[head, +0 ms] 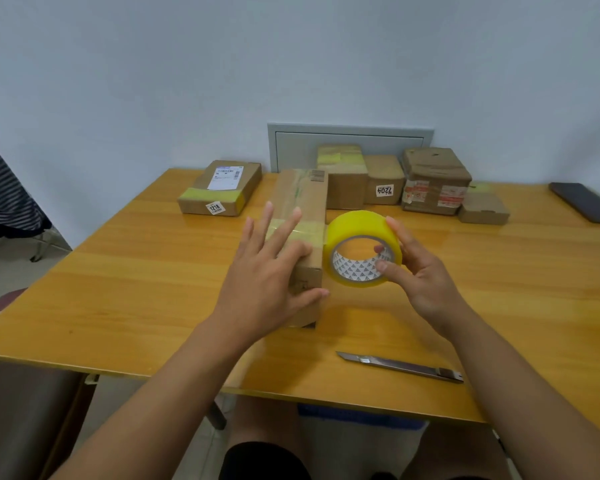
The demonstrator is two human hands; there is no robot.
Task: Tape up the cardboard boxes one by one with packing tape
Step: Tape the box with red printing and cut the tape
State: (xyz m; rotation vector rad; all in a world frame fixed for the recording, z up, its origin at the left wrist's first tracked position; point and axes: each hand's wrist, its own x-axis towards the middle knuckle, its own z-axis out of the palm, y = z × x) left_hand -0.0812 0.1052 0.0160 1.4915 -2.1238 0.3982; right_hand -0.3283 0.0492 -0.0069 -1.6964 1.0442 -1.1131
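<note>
Head view, left hand (267,271): fingers straight and spread, laid flat on the top of the long cardboard box (302,216), thumb down along its near right edge.
Head view, right hand (413,268): grips the roll of yellow packing tape (362,249), thumb hooked into the core, fingers curled over the outer rim.
Long cardboard box: lies lengthwise on the tabletop (153,289), pointing away from the person, with a yellow strip across its top under the left fingers.
Tape roll: held on edge just beside the box's right side; a short stretch of tape runs from the roll onto the strip.
Utility knife (400,367): lies on the tabletop near the front edge, apart from both hands.
Other boxes: a flat one labelled 1218 (219,188) at back left; a row against the wall, including one labelled 7204 (383,180) and a brown-taped one (435,180).
Dark phone (584,201): far right of the tabletop.
</note>
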